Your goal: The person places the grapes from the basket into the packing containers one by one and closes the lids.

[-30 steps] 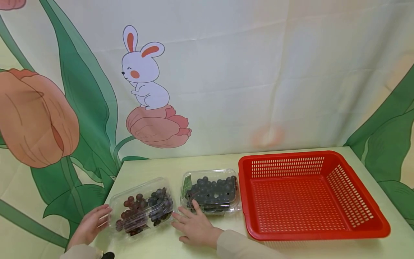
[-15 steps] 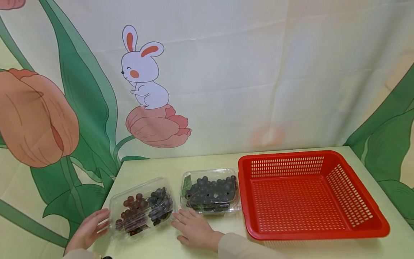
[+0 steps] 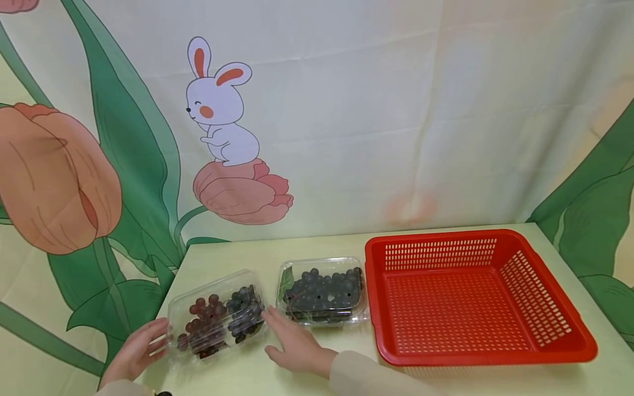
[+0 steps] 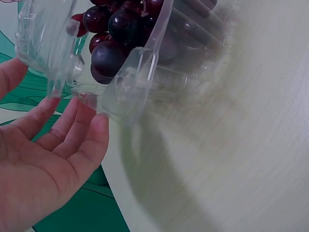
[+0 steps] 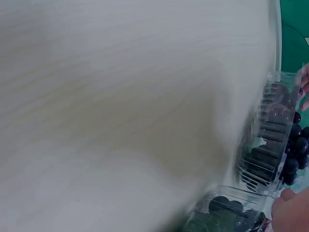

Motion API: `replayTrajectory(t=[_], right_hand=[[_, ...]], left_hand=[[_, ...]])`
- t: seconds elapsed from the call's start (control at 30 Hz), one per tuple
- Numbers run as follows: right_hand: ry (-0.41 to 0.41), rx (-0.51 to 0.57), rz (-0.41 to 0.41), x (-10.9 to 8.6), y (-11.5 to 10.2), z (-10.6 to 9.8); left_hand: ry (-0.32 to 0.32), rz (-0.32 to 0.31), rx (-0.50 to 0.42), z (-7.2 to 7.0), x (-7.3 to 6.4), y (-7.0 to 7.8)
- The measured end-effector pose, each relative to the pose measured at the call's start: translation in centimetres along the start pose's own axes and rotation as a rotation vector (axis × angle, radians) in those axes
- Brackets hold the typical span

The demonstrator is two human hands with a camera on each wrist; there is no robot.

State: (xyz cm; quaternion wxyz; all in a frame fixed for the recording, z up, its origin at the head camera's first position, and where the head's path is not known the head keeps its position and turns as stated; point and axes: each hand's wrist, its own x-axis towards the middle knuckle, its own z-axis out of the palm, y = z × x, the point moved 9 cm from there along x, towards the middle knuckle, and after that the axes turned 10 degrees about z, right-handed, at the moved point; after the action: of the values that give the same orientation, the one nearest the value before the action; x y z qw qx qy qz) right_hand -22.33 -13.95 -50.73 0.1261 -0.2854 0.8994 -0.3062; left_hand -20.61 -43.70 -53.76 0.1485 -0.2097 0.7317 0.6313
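Observation:
A clear plastic clamshell box (image 3: 190, 301) sits at an angle on the left of the table. Inside are red grapes (image 3: 208, 322) and dark grapes (image 3: 241, 314). My left hand (image 3: 138, 349) is at its left end, and in the left wrist view the fingertips (image 4: 100, 124) are right at the rim, palm turned up. At the right end is my right hand (image 3: 293, 342), fingers extended and together, thumb spread, fingertips at the box's edge. A second clamshell (image 3: 322, 294), with dark grapes and a green leaf, lies just beyond the right hand.
A large red plastic basket (image 3: 455, 360) with slotted walls stands on the right, close beside the second clamshell. The pale table (image 3: 238, 374) ends at a printed cloth backdrop (image 3: 337, 165) with a rabbit and tulips.
My right hand has drawn its spread fingers together and shifted off the second clamshell's front edge toward the left box's right end. The left hand has lowered slightly. The boxes stay put.

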Motion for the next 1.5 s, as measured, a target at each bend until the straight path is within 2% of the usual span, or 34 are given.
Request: replayTrajectory(t=[0.23,0.43,0.67,0.9,1.27,1.5], right_hand=[[-0.028,-0.153,-0.043,0.6,-1.0,0.4],[-0.056,-0.237,-0.051,0.4,-1.3,0.6],[-0.057,-0.352,-0.120,0.0,-1.5,1.2],[-0.080,-0.388,-0.133,-0.1,-1.6,1.6],[-0.052,-0.470,-0.165,-0.3,-1.5,1.9],[-0.046,-0.485,-0.177,-0.4,-1.4,2.1]], left_hand=[[-0.019,0.009,-0.017,0.2,-0.2,-0.3],[-0.030,0.021,-0.044,0.0,-0.4,-0.8],[-0.055,0.005,-0.089,0.2,-0.6,-1.6],[-0.095,-0.034,-0.128,0.7,-1.4,-2.6],[-0.274,-0.059,-0.202,1.8,-2.5,-3.2],[-0.283,-0.082,-0.217,2.1,-2.7,-3.8]])
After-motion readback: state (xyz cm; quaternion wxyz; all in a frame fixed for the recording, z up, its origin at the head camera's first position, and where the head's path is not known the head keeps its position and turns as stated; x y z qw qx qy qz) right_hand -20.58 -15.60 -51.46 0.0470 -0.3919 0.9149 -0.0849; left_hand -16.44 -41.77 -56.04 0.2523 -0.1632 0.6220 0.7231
